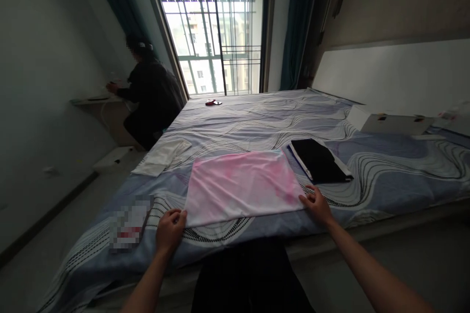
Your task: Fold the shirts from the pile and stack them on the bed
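A pink and white tie-dye cloth (242, 188), folded into a rough rectangle, lies on the bed in front of me. My left hand (171, 230) pinches its near left corner. At the near right corner, my right hand (316, 205) has its fingers closed on the cloth's edge. Light creases run across the fabric. Just beyond my right hand rests a folded stack of dark clothes (318, 160), black on top with a pale edge. Past the cloth's far left side lies a folded white garment (161, 156).
The patterned bedsheet (257, 122) covers the bed. A blurred-out item (129, 225) lies left of my left hand. A white box (389, 121) stands at the right, and small items (213, 102) lie near the window. A person in dark clothes (152, 88) sits at a wall shelf.
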Available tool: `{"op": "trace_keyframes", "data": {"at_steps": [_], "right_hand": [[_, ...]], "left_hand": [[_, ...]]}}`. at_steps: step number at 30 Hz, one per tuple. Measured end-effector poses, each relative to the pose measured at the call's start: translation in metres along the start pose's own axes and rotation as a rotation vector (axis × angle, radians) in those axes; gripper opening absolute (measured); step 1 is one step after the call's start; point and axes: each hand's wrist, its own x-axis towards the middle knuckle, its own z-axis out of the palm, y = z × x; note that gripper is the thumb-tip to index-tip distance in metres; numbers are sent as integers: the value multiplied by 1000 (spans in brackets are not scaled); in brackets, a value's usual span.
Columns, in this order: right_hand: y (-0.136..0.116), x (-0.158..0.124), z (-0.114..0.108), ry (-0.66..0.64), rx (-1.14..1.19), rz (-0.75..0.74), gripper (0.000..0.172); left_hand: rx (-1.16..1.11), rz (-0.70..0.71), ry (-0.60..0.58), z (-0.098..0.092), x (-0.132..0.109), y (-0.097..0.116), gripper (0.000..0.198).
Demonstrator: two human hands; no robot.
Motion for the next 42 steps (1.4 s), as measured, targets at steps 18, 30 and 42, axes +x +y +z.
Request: {"op": "trace_keyframes", "data": {"at_steps": [18,30,42], "right_hand": [[-10,-2,-4,7,-179,-42,49],[-1,-44,-32,71,-469,-83,44],[-111,-3,152,-480,-598,-332,72]], "left_hand": [[-37,-13,14,-3,-18,-1,44],[113,93,242,-43,-72,-8,39],[418,367,-421,98,18,110,60]]}}
